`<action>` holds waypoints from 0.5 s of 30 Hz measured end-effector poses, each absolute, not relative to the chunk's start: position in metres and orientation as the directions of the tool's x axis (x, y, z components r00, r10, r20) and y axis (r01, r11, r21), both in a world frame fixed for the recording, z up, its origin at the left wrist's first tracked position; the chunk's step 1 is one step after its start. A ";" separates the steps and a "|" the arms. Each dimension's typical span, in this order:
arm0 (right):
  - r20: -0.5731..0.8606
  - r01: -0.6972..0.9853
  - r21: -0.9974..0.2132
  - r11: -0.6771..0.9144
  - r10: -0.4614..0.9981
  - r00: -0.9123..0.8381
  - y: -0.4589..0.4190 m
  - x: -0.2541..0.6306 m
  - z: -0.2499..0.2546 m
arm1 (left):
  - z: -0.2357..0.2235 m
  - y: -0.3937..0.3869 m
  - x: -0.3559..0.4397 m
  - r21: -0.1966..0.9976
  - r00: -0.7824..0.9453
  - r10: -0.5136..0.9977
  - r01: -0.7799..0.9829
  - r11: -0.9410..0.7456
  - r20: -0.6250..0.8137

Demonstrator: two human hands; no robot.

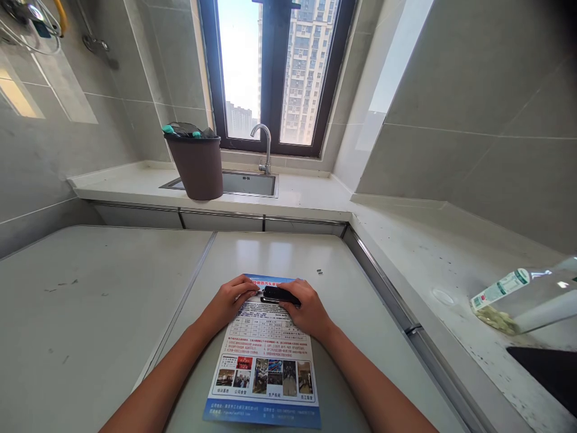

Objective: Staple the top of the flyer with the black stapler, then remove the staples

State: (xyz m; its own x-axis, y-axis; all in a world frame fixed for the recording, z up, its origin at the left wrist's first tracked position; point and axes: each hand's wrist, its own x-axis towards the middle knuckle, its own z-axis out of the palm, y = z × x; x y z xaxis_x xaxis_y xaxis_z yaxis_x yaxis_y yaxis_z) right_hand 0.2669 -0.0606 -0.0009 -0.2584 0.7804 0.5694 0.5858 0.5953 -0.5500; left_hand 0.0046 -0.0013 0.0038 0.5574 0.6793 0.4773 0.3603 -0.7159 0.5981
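A black stapler (280,294) lies over the upper part of a printed leaflet (265,349) on the white tabletop. My right hand (309,305) is closed around its right end, thumb on the near side and fingers on the far side. At the stapler's left end, my left hand (233,299) has its fingertips pinched together, close against a small metallic part. What exactly those fingertips hold is too small to make out. The leaflet has a blue band, a table and several photos on its lower half. Two small staple strips (320,272) rest on the table beyond my right hand.
On the back counter (306,191), a brown bucket (198,168) stands before the sink (250,183) and faucet (267,147). A large clear container (527,300) with a label sits on the right counter, near a black flat object (545,373). A seam divides the tabletop (112,300).
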 end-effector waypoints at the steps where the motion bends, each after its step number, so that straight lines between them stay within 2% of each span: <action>1: 0.570 0.587 -0.548 0.596 0.780 -0.259 -0.061 0.267 -0.001 | 0.003 -0.001 0.005 0.600 0.558 0.681 0.360 -0.714 0.475; 10: 0.561 0.575 -0.565 0.592 0.786 -0.258 -0.062 0.266 0.002 | 0.008 -0.003 0.005 0.662 0.523 0.705 0.312 -0.682 0.479; 15: 0.561 0.573 -0.566 0.592 0.787 -0.258 -0.062 0.267 0.001 | 0.010 0.000 0.006 0.730 0.426 0.768 0.293 -0.618 0.479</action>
State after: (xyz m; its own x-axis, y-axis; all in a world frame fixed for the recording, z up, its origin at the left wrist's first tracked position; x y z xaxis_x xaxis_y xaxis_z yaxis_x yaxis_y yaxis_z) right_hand 0.2672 -0.0620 0.0010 -0.2583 0.7867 0.5608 0.5733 0.5920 -0.5664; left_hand 0.0056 0.0001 0.0100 0.4260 0.7678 0.4786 0.2931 -0.6176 0.7299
